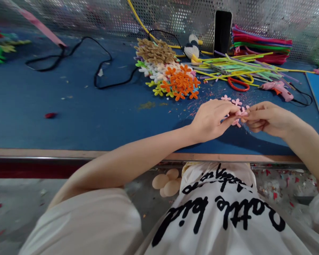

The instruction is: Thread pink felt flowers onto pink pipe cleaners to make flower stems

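Observation:
Near the table's front edge, right of centre, my left hand and my right hand meet at their fingertips. Between them is a small pink flower, pinched from both sides. More pink flowers lie just beyond and beside the fingers. Behind my left hand, a heap of fuzzy flowers has orange ones in front, white ones in the middle and brown ones at the back.
Loose yellow and green fuzzy stems, red-handled scissors and a pink glue gun lie at the right. A phone leans on the mesh wall beside bundled stems. A black cord winds across the blue table.

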A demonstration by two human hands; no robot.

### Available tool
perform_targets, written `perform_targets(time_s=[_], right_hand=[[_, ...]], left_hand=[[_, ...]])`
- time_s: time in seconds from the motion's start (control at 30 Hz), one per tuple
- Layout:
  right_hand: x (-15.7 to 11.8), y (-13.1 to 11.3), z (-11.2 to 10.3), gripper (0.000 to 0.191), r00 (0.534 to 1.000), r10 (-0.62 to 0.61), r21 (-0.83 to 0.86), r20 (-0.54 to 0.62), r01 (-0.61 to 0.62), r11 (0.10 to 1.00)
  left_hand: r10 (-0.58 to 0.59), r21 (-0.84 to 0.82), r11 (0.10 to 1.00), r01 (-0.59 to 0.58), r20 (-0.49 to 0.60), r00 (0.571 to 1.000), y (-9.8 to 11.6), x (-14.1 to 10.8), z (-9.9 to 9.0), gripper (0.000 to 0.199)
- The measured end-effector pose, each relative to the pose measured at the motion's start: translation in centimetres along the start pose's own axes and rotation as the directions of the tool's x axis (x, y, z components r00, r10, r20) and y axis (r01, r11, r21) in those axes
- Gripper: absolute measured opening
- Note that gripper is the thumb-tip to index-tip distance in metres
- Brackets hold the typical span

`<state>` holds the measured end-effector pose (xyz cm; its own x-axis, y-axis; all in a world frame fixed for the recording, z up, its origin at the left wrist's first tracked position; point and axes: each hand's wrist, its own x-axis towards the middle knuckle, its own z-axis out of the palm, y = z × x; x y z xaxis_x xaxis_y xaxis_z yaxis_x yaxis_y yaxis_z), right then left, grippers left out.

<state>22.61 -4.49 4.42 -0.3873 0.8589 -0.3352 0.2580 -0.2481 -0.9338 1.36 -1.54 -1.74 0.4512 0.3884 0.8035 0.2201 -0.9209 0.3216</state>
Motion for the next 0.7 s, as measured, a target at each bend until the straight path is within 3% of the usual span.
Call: perform_targets(time_s=[0.03, 0.1, 0.13, 0.17, 0.2, 0.23, 0.3, 0.33, 0.37, 0.4, 0.47, 0.53, 0.63, 0.7], right_hand=[[0.2, 0.1, -0.1, 0.049, 0.999, -0.001, 0.021, 0.032, 0.0, 1.0], [0.3, 0.5, -0.3, 0.048, 0.992, -0.124, -0.062, -0.031, 0.122, 0.991], [0.3, 0.7, -0.4, 0.046, 0.967, -0.24, -0.177, -0.088, 0.222, 0.959], [0.3, 0.9, -0.6, 0.044, 0.912, -0.39, -0.342, -0.124, 0.33, 0.88], [0.4, 1.1, -0.7, 0.041, 0.822, -0.558, -0.533, -0.111, 0.425, 0.732], [0.4, 1.2, -1.0, 0.036, 0.706, -0.708, -0.709, -0.034, 0.482, 0.515], [0.7, 1.6, -1.5, 0.023, 0.477, -0.845, -0.883, 0.242, 0.47, 0.013], [0.9, 1.7, -1.8, 0.018, 0.403, -0.839, -0.885, 0.366, 0.429, -0.18], [1.2, 1.9, -2.0, 0.015, 0.371, -0.812, -0.869, 0.451, 0.39, -0.304], [1.4, 2.1, -2.2, 0.014, 0.377, -0.782, -0.856, 0.497, 0.363, -0.369], [1.6, 2.3, -2.3, 0.018, 0.451, -0.739, -0.86, 0.501, 0.354, -0.367], [1.5, 2.4, -1.8, 0.022, 0.51, -0.746, -0.892, 0.428, 0.369, -0.26], [0.8, 2.1, -0.2, 0.025, 0.539, -0.819, -0.899, 0.197, 0.432, 0.068], [0.4, 1.6, 0.9, 0.023, 0.648, -0.761, -0.789, 0.0, 0.468, 0.398]], left_hand=[[-0.06, -0.044, 0.997, 0.06, -0.004, 0.998, 0.2, 0.0, 0.0, 0.017], [-0.226, -0.161, 0.961, 0.223, 0.002, 0.974, 0.5, 0.1, -0.1, 0.02], [-0.316, -0.225, 0.923, 0.31, 0.014, 0.949, 0.6, 0.1, -0.1, 0.023], [-0.4, -0.289, 0.873, 0.393, 0.037, 0.916, 0.7, 0.2, -0.1, 0.027], [-0.471, -0.351, 0.813, 0.464, 0.07, 0.879, 0.7, 0.3, -0.1, 0.031], [-0.526, -0.408, 0.749, 0.522, 0.112, 0.843, 0.7, 0.3, 0.0, 0.035], [-0.585, -0.5, 0.63, 0.595, 0.199, 0.786, 0.6, 0.5, 0.1, 0.041], [-0.594, -0.534, 0.582, 0.614, 0.237, 0.769, 0.6, 0.5, 0.1, 0.043], [-0.594, -0.562, 0.543, 0.624, 0.269, 0.759, 0.6, 0.5, 0.2, 0.045], [-0.59, -0.584, 0.513, 0.629, 0.291, 0.753, 0.6, 0.6, 0.3, 0.047], [-0.585, -0.604, 0.478, 0.638, 0.324, 0.744, 0.6, 0.6, 0.4, 0.05], [-0.58, -0.604, 0.478, 0.638, 0.328, 0.746, 0.8, 0.5, 0.5, 0.051], [-0.566, -0.609, 0.521, 0.599, 0.279, 0.776, 1.0, 0.4, 0.7, 0.05], [-0.553, -0.604, 0.563, 0.564, 0.232, 0.8, 1.2, 0.4, 0.7, 0.05]])
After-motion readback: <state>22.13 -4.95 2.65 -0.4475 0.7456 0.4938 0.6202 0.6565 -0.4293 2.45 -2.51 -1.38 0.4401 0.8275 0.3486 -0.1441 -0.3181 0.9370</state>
